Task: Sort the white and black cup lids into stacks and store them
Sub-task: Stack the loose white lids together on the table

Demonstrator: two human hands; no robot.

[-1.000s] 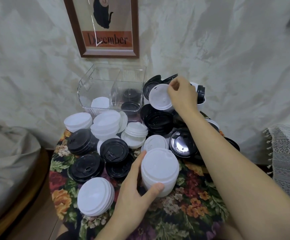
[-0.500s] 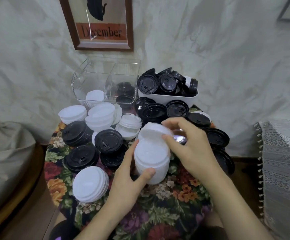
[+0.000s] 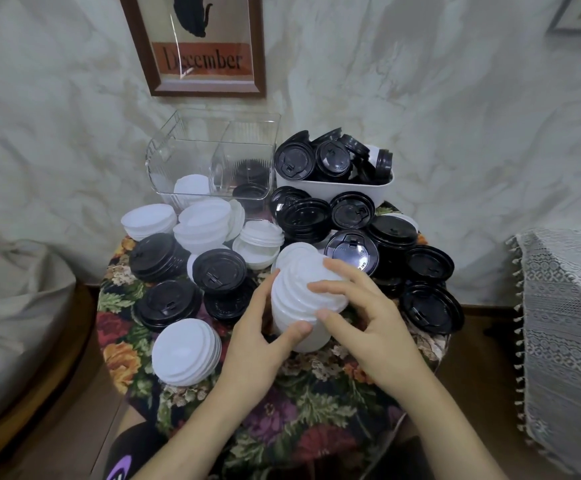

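1. Steadying white stack (image 3: 294,299) at centre of bench (image 3: 316,410): left hand (image 3: 254,344) grips its side, right hand (image 3: 372,327) curls over the top lid.
2. Risk: off-centre press w/ lid crooked could tip stack into black lids (image 3: 223,271) beside it.

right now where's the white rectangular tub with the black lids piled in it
In the head view the white rectangular tub sits at the back right of the flowered table, just right of the clear plastic bin and behind the black lid stacks.
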